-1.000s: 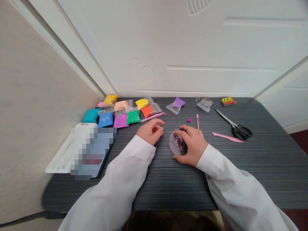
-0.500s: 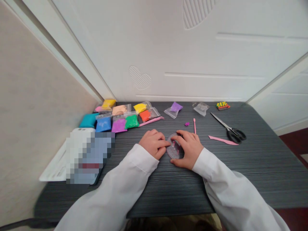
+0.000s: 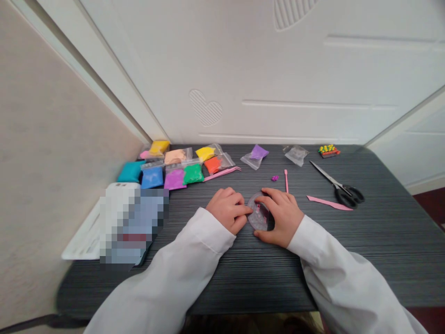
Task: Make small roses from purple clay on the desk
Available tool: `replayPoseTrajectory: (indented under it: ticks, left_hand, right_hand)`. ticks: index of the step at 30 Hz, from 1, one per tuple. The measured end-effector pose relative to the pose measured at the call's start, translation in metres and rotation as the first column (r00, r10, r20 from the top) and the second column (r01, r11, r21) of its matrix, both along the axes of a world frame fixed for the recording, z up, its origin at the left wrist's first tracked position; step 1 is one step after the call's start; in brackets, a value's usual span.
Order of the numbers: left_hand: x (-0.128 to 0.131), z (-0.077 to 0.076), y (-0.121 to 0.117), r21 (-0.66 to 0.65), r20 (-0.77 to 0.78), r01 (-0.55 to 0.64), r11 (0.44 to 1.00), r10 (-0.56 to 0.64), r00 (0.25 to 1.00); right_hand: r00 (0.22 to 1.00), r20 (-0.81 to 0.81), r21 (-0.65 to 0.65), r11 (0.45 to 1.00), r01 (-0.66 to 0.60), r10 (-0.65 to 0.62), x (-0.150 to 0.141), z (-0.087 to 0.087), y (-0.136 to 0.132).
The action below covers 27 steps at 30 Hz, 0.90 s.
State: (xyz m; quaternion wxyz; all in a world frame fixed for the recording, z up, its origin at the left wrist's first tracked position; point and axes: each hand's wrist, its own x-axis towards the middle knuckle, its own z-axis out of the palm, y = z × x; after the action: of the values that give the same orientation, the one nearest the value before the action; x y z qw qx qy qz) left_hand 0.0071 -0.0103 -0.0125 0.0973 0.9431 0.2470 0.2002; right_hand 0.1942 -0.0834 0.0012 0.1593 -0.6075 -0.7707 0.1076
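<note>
Well, a white panelled door [image 3: 278, 69] fills the view behind a dark wood-grain desk [image 3: 378, 250], and a pixelated, unreadable object [image 3: 132, 222] lies at the desk's left side. Along the back left sit bags of coloured clay [image 3: 175, 167] in teal, blue, purple, green, orange, yellow and peach, with pink tweezers [image 3: 222, 173] just beside them. Further right are a purple bag [image 3: 255, 157], a clear bag [image 3: 295, 155], and a small tray [image 3: 328, 150] of yellow and green pieces. Black-handled scissors [image 3: 342, 191] lie at the right, near a pink strip [image 3: 328, 203]. White sleeves [image 3: 347, 273] run in from the bottom. Between the two hands, a clear disc [image 3: 259, 214] lies flat on the desk, with pink bits [image 3: 257, 211] visible inside. The right hand [image 3: 281, 218] arches over it, thumb at the lower edge and fingers at the upper edge. The left hand [image 3: 227, 209] is curled, its fingertips [image 3: 247, 210] against the disc's left edge. Light, even pressure from both sides seems best here, keeping the disc flat so the pink bits stay undisturbed. A small magenta crumb [image 3: 274, 178] lies near a pink stick [image 3: 286, 181].
</note>
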Motion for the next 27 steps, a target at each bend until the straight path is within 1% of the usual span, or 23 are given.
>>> replayPoseTrajectory:
  ticks: [14,20,23,27]
  left_hand:
    - [0.000,-0.003,-0.001,-0.011,0.035,0.013,1.000,-0.013,0.999]
    - [-0.002,-0.004,-0.002,0.016,0.037,0.021,1.000,-0.022,0.999]
    - [-0.002,-0.005,-0.004,0.041,0.043,-0.008,0.999,0.006,0.999]
    - [0.001,-0.005,-0.011,0.050,0.041,-0.080,0.996,0.078,0.996]
  right_hand:
    - [0.999,-0.048,-0.047,0.999,0.010,-0.013,-0.001,0.000,-0.002]
    - [0.999,-0.035,-0.019,0.999,0.027,-0.028,-0.002,-0.005,-0.002]
    - [1.000,-0.009,0.009,1.000,0.016,-0.016,-0.002,-0.006,-0.003]
    - [0.999,0.036,0.052,0.999,-0.007,0.005,-0.003,-0.007,-0.005]
